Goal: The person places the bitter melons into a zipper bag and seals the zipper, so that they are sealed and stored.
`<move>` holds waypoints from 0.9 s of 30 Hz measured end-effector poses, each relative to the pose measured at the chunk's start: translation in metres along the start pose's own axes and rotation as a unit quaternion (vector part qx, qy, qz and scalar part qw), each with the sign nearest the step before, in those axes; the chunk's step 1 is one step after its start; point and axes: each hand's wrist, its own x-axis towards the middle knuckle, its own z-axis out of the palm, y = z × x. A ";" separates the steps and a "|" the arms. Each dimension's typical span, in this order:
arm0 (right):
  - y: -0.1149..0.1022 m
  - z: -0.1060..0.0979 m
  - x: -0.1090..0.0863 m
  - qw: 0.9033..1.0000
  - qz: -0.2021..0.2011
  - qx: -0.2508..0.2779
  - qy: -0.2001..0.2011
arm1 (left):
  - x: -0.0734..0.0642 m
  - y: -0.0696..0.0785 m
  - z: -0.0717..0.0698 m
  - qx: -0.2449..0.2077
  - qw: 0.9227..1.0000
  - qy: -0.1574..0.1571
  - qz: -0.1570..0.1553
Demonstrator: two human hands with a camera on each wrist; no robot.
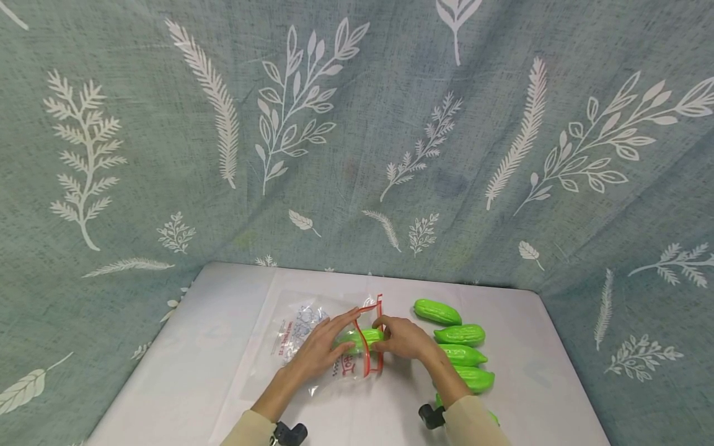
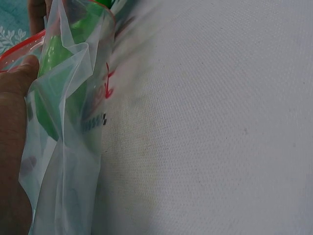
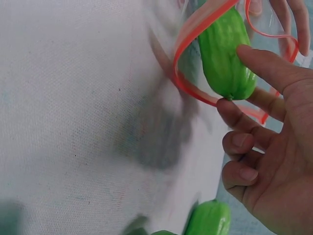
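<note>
Green gourd (image 3: 225,58), pinched in the right hand (image 1: 407,339), partly inside the red-edged mouth of a clear bag (image 1: 295,334), held by the left hand (image 1: 319,348). Off to the right, more green gourds (image 1: 463,335) on the white surface (image 1: 535,371). Behind, leafy cloth (image 1: 357,217).

PASS: tbl (image 1: 178,359) strips L of bag (image 1: 304,328) & R of gourd row (image 1: 462,336); also btwn forearms | BAG MOUTH (image 1: 365,356): bagged gourd (image 1: 359,340) + R hand (image 1: 406,338) in way, gap nr side | BAG TOP: L hand (image 1: 320,342) in way | ROW L ends: R forearm (image 1: 444,373) over | FAR EDGE: curtain (image 1: 346,235)
</note>
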 end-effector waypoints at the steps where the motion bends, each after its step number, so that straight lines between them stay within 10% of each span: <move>1: 0.000 0.000 0.000 1.000 -0.001 0.000 0.000 | 0.000 0.000 0.000 -0.002 1.000 0.000 -0.001; 27: -0.004 0.004 0.002 1.000 -0.011 0.006 -0.002 | -0.001 -0.001 0.001 -0.009 1.000 0.001 -0.004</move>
